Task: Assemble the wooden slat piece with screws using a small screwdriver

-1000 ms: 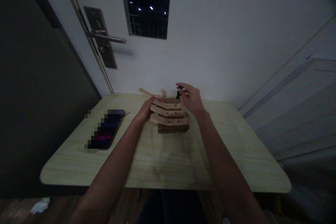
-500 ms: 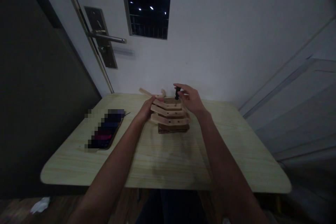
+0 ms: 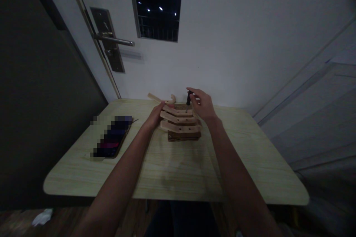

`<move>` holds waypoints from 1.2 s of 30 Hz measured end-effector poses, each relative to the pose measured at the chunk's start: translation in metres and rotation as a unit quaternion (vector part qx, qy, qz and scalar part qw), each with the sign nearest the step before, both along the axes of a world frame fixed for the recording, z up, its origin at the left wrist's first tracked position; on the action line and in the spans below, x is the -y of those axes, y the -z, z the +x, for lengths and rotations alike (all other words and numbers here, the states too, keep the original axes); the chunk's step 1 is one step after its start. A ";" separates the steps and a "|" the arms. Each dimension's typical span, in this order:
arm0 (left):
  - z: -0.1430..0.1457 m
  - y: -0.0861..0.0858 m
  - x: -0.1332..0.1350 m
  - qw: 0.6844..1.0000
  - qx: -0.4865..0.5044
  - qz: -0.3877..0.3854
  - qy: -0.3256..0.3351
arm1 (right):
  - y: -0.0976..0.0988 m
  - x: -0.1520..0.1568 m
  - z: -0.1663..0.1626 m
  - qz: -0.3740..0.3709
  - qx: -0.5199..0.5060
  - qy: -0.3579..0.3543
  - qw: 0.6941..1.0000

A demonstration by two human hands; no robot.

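My right hand (image 3: 204, 104) is closed round the black handle of a screwdriver (image 3: 189, 98). The screwdriver stands slightly tilted, its thin shaft reaching down to the third curved wooden hook (image 3: 180, 112) from the front. Several such pale hooks with dark holes lie across a brown wooden board (image 3: 183, 135); the nearest is the front hook (image 3: 180, 129). My left hand (image 3: 155, 114) is closed on the left end of the third hook, its fingertips partly hidden. Behind it, a loose-looking hook (image 3: 167, 101) lies at an angle with its curled end up.
A phone (image 3: 114, 137), partly pixelated, lies on the left of the pale wood table (image 3: 178, 177). A thin metal piece (image 3: 135, 120) lies beside its upper end. A white door with a lever handle (image 3: 116, 40) stands directly behind the table.
The screwdriver has tilted a little, its top leaning further right, and my right hand has shifted slightly right with it. My left hand and the hooks have barely moved.
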State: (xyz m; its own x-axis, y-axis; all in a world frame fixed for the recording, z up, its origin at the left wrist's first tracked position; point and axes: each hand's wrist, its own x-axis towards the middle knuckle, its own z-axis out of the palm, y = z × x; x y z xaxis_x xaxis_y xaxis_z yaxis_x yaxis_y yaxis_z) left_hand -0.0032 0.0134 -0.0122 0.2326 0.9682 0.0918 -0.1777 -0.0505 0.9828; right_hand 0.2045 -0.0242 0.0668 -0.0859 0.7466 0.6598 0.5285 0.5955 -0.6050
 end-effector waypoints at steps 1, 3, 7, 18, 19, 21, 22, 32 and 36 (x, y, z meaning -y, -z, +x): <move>0.000 0.000 0.000 1.000 0.002 -0.001 0.001 | 0.000 0.001 0.000 -0.005 -0.009 -0.010 1.000; 0.000 0.000 0.000 1.000 0.008 -0.001 -0.001 | 0.000 0.002 -0.002 -0.013 -0.025 -0.015 0.999; 0.000 0.004 -0.003 1.000 0.007 -0.001 -0.006 | -0.002 0.002 -0.005 0.002 -0.016 0.031 0.999; -0.002 0.007 -0.004 1.000 0.012 -0.011 -0.005 | -0.026 -0.012 0.000 -0.028 0.020 0.024 0.999; -0.002 0.007 -0.003 1.000 0.012 -0.012 -0.005 | -0.030 -0.013 0.001 -0.049 0.031 0.026 0.998; -0.002 0.005 -0.002 1.000 0.012 -0.015 -0.004 | -0.037 -0.014 0.003 -0.076 0.050 0.022 0.996; -0.002 0.003 0.000 1.000 0.014 -0.018 -0.003 | -0.039 -0.014 0.003 -0.074 0.061 0.016 0.995; 0.003 -0.008 0.007 0.999 0.034 -0.036 0.001 | -0.029 -0.013 0.002 -0.047 0.023 0.040 0.998; 0.005 -0.010 0.010 0.999 0.033 -0.039 -0.007 | -0.030 -0.013 0.008 -0.105 0.024 -0.012 0.994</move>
State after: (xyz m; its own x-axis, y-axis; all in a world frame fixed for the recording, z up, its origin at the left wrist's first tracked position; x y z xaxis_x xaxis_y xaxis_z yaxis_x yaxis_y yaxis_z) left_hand 0.0015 0.0036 -0.0020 0.2142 0.9763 0.0303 -0.2413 0.0228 0.9702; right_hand 0.2129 -0.0111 0.0968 -0.1327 0.8645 0.4847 0.5475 0.4716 -0.6913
